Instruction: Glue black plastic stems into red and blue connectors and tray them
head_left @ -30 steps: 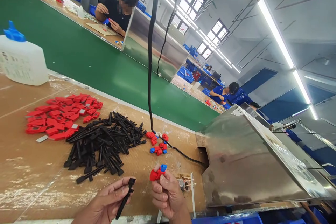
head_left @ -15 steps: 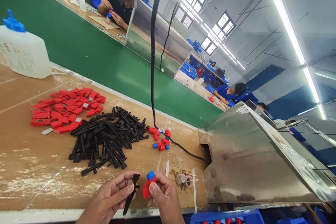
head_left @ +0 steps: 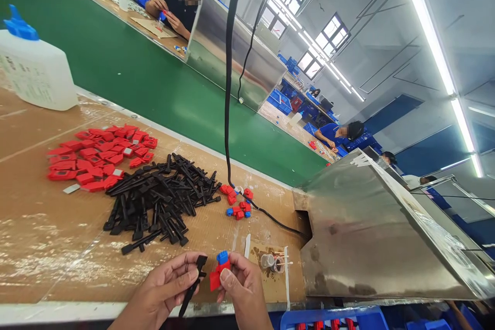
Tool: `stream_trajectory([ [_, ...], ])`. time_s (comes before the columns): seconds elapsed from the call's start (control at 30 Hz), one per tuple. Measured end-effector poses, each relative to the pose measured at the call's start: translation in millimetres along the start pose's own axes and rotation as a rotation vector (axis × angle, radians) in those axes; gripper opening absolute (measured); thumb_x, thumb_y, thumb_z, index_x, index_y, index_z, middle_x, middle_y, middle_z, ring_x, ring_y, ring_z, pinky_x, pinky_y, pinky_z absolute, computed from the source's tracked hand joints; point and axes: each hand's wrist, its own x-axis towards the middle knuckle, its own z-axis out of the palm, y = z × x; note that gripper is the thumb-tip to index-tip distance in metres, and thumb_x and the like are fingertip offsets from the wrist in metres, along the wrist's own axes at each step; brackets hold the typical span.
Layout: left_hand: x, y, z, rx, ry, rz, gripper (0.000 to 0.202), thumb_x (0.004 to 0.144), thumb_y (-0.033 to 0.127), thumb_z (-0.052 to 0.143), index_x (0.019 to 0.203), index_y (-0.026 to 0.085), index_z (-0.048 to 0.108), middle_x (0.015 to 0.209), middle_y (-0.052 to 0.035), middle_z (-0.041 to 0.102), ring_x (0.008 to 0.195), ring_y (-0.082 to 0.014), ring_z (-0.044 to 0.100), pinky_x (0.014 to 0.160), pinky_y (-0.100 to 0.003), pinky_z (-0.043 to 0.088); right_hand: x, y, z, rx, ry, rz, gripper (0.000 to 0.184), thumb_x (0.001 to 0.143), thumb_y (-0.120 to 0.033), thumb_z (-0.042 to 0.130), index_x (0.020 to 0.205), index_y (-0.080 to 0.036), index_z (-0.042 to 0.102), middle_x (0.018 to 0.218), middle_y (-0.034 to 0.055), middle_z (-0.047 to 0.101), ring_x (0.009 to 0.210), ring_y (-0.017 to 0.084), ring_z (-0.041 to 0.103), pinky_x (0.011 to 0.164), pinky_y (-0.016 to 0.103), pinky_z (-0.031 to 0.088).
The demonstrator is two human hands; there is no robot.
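Observation:
At the bench's near edge my left hand (head_left: 172, 283) pinches a black plastic stick-like part (head_left: 192, 286), tilted with its wide end up. Close beside it, my right hand (head_left: 243, 283) grips a red and blue plastic piece (head_left: 220, 269), blue end upward. A small gap separates the two parts. Beyond my hands lies a heap of similar black parts (head_left: 162, 198). To its left is a pile of red plastic pieces (head_left: 100, 157), some showing grey squares. Several red and blue pieces (head_left: 240, 210) rest right of the black heap.
Small clear cups (head_left: 267, 261) with cotton swabs stand on a stained patch. A white bottle with a blue cap (head_left: 36, 69) is at left. A black cable (head_left: 228, 87) hangs down to the bench. Metal panel (head_left: 371, 237) at right; blue bin (head_left: 332, 318) below. Co-workers sit across the green belt (head_left: 154, 93).
The view has shifted slightly. Both hands keep the same parts in nearly the same position.

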Motion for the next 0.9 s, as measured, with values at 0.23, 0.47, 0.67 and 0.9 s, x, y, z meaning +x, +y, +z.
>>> stream_trajectory([
  [0.23, -2, 1, 4.6, -0.032, -0.029, -0.036, 0.056, 0.045, 0.045, 0.104, 0.091, 0.021, 0.085, 0.071, -0.0002, 0.073, 0.069, -0.0184, 0.066, 0.063, -0.023, 0.052, -3, 0, -5, 0.027, -0.002, 0.034, 0.052, 0.078, -0.062, 0.081, 0.102, -0.016, 0.079, 0.074, 0.0028, 0.062, 0.065, 0.014, 0.049, 0.053, 0.023, 0.048],
  [0.47, 1, -2, 4.9, -0.085, 0.003, -0.077, 0.056, 0.044, 0.038, 0.106, 0.091, 0.018, 0.082, 0.072, -0.0003, 0.072, 0.069, -0.0187, 0.064, 0.061, -0.022, 0.053, -2, -2, -6, 0.235, 0.006, 0.077, 0.041, 0.061, -0.040, 0.097, 0.091, -0.020, 0.078, 0.082, 0.0011, 0.068, 0.071, 0.013, 0.056, 0.062, 0.022, 0.048],
  [0.67, 1, -4, 5.2, -0.093, 0.003, -0.098, 0.058, 0.042, 0.037, 0.106, 0.091, 0.017, 0.082, 0.074, -0.0023, 0.075, 0.066, -0.0169, 0.066, 0.057, -0.020, 0.052, -2, -3, -5, 0.411, 0.075, 0.160, 0.042, 0.050, -0.029, 0.103, 0.083, -0.022, 0.077, 0.083, -0.0001, 0.073, 0.070, 0.014, 0.068, 0.066, 0.023, 0.047],
  [0.9, 2, -9, 9.9, -0.126, 0.000, -0.102, 0.054, 0.037, 0.033, 0.108, 0.083, 0.019, 0.083, 0.072, -0.0015, 0.076, 0.061, -0.0143, 0.066, 0.059, -0.020, 0.058, 1, 3, -8, 0.451, 0.142, 0.185, 0.040, 0.048, -0.021, 0.101, 0.081, -0.021, 0.078, 0.080, 0.0015, 0.075, 0.074, 0.015, 0.071, 0.069, 0.023, 0.049],
])
